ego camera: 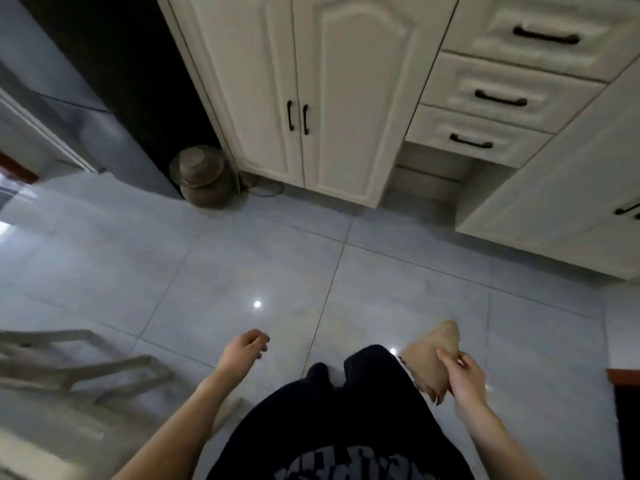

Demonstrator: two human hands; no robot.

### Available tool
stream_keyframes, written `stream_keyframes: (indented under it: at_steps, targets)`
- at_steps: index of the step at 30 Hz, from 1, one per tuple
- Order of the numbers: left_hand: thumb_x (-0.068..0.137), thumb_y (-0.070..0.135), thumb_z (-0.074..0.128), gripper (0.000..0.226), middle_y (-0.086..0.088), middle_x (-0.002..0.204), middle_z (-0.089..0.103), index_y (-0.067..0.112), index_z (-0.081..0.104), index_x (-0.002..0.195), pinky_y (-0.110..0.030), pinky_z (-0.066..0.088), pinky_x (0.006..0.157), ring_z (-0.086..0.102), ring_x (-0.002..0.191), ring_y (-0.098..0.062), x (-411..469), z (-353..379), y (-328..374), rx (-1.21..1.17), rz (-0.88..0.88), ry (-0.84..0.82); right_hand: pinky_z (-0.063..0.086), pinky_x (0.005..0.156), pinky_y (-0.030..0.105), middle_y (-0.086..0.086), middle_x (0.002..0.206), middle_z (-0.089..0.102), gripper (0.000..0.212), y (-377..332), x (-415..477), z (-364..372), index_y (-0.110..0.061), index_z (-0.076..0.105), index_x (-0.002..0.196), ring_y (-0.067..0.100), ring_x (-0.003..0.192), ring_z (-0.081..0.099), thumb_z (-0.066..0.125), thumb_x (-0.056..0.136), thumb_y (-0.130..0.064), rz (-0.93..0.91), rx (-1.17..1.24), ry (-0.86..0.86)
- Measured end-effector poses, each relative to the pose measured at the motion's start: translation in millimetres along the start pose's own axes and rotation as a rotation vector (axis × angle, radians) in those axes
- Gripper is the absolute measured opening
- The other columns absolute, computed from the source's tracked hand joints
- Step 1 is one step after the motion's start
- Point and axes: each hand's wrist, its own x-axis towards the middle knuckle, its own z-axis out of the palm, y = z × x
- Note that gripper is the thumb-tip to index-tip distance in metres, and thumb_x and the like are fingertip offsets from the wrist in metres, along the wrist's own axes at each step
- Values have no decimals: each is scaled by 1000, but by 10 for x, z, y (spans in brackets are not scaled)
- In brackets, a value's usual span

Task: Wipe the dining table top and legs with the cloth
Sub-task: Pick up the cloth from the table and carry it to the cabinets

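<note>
A beige cloth hangs bunched in my right hand, whose fingers grip it at the lower right of the view, above the floor. My left hand hangs at the lower centre with its fingers loosely curled and nothing in it. The dining table top is not in sight. Pale wooden furniture legs, blurred, show at the lower left, and I cannot tell what they belong to.
Grey glossy floor tiles spread ahead. Cream cabinets and drawers stand along the far side and right. A round metal pot sits on the floor by a dark appliance. A dark red edge shows at right.
</note>
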Motion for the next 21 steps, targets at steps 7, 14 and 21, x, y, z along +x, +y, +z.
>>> stream_keyframes:
  at_steps: [7,14,21]
  targets:
    - [83,29,50,19,-4,80,68,19,67,85,-30,43,64,60,71,-22,991,126,963,-13,8,-58,44,52,27,18,84,66,19,-677,795,77,-1,64,91,28,72,60,69,88,-20,66,63,57]
    - [96,9,47,20,-13,85,65,8,66,89,-30,41,63,56,71,-25,1659,228,1908,-122,-11,15,51,73,40,15,91,69,14,-2019,1825,343,-12,64,85,30,83,64,73,85,-23,-36,85,-3]
    - [80,30,46,31,-12,94,67,12,66,96,-32,46,74,61,83,-27,1895,159,3350,-175,191,49,45,40,23,13,77,65,18,-3608,2049,532,-10,61,92,28,62,62,71,88,-24,-272,118,-149]
